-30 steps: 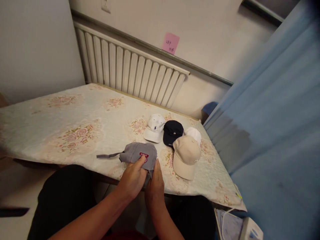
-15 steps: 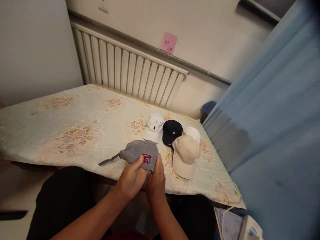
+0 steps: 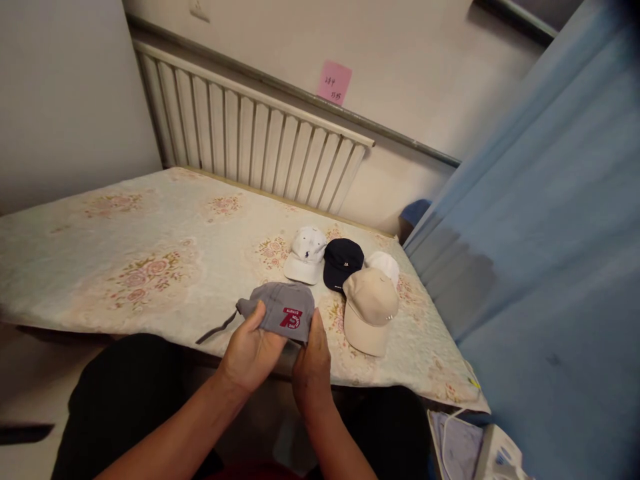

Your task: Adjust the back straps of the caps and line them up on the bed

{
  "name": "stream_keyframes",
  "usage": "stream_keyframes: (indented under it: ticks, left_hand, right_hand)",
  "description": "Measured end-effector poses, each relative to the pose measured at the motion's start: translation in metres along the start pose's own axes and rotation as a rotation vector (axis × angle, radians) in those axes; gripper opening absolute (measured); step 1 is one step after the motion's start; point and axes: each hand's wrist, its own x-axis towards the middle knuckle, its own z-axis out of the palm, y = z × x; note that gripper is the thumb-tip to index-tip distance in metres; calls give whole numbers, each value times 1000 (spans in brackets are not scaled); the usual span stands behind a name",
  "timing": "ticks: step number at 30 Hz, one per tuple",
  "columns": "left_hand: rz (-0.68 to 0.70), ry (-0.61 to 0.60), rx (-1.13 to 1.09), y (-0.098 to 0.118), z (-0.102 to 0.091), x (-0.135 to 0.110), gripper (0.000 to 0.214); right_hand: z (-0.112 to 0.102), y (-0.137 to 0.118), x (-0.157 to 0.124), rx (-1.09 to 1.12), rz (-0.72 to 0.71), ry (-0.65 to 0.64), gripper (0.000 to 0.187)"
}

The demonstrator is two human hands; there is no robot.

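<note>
Between my two hands I hold a grey cap [image 3: 280, 300], its red patch with white lettering facing up and its strap trailing off to the left. My left hand [image 3: 253, 350] grips the lower left part, thumb on top and fingers hidden beneath. At the right end, my right hand [image 3: 313, 357] is closed on the cap's edge. Just beyond lie a white cap [image 3: 306, 250] with a small dark emblem, a black cap [image 3: 343, 259] and a beige cap [image 3: 371, 307]. A second white cap [image 3: 384, 265] is partly hidden behind the beige one.
The caps rest on a bed [image 3: 210, 253] with a floral cover. A radiator [image 3: 250, 133] and a pink note [image 3: 334, 82] are on the wall behind. A blue curtain [image 3: 540, 253] hangs at the right, and a white device [image 3: 500, 457] stands low beside the bed.
My left hand has slid left along the grey cap, so its thumb has moved off the red patch and more lettering shows. My right hand stays at the cap's right end.
</note>
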Motion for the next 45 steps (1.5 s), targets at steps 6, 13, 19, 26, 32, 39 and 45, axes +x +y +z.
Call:
stream_keyframes:
  ticks: [6, 13, 19, 26, 32, 39, 45]
  left_hand:
    - [-16, 5, 27, -1, -1, 0, 38]
    - [-41, 6, 43, -2, -3, 0, 38]
    - [-80, -3, 20, -4, -3, -2, 39]
    - [-68, 4, 54, -3, -3, -2, 38]
    - [-40, 17, 42, 1, -1, -1, 37]
    - [-25, 23, 40, 2, -2, 0, 38]
    - [-32, 33, 24, 2, -3, 0, 39]
  right_hand:
    - [-2, -1, -1, 14, -3, 1, 66]
    - [-8, -13, 7, -7, 24, -13, 63]
    - [-13, -15, 15, -8, 7, -18, 64]
    - [-7, -8, 15, -3, 6, 0, 57]
    - [-11, -11, 13, 3, -3, -5, 59]
    - [-11, -10, 11, -15, -23, 11, 62]
    - [-12, -11, 10, -4, -34, 15, 60]
